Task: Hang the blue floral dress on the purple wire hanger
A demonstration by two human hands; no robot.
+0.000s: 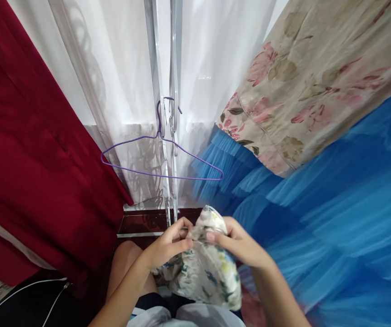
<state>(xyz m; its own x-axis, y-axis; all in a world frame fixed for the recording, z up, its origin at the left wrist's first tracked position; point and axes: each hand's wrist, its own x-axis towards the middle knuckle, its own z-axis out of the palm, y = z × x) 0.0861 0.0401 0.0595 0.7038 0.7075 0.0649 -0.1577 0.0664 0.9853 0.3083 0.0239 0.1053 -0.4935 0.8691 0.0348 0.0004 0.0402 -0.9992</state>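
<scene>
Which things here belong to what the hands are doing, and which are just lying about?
In hand: white floral-print cloth, pinched by left hand and right hand.
Just about: purple wire hanger, dark red curtain, white sheer curtain, blue pleated fabric, beige rose-print fabric.

You are holding the cloth (202, 268) between your hands, with your left hand (166, 247) on its left side and your right hand (241, 245) on its right, just right of your knee (127, 263). Beyond it, the hanger (161, 159) is hanging on the bars (174, 113), in front of the curtain (113, 81). The drape (28, 159) is hanging at your left. At your right, the sheet (318, 77) is lying over the frill (335, 204). The cable (50, 290) is lying below the drape.
</scene>
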